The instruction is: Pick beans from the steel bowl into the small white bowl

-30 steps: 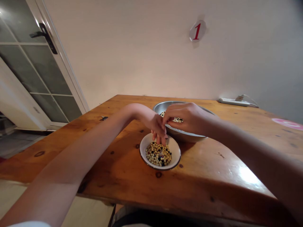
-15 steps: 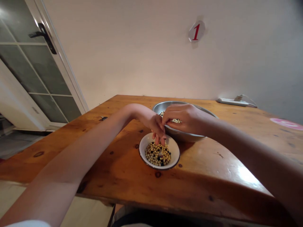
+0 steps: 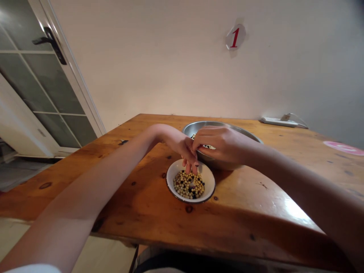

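Beans (image 3: 184, 187) sit in the bowl (image 3: 209, 178) near the front edge of the table (image 3: 127, 204), grains (image 3: 193, 136) in the basin (image 3: 196, 127) toward the back edge; I judge work underway, how much remains unclear. The beans look round, mostly yellow, some black. My right hand (image 3: 217, 140) presses its fingertips together against my left hand (image 3: 184, 148), whose lower fingers hang slightly spread; anything pinched is hidden.

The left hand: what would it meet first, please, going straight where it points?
Probably the beans in the white bowl below the left hand; depth is unclear, so its fingertips may touch them.
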A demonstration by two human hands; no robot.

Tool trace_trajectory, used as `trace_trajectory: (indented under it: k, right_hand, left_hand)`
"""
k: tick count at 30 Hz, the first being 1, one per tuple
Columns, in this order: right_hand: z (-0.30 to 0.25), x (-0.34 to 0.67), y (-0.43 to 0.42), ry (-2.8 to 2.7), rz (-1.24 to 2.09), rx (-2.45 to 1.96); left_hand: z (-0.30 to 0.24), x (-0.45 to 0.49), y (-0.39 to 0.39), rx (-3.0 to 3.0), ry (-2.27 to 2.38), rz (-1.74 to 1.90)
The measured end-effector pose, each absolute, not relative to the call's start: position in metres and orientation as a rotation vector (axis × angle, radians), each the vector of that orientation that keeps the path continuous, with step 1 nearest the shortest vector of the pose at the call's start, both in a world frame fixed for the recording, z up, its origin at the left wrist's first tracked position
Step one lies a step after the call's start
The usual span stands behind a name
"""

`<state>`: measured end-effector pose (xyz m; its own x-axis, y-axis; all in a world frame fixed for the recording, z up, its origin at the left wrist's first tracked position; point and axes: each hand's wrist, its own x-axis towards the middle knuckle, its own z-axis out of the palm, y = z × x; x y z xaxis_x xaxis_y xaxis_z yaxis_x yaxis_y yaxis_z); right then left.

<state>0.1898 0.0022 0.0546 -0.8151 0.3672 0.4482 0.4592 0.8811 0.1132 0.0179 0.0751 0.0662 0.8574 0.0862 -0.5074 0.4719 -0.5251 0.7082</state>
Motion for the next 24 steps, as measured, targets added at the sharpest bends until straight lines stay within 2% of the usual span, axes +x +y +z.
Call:
trace_trajectory:
  k: [24]
  right_hand:
    - [0.0538,0.1880,0.0037,-2.606,-0.292,-0.664]
  left_hand:
    - [0.0667,0.0173,0.0754,2.071,0.400,-0.524]
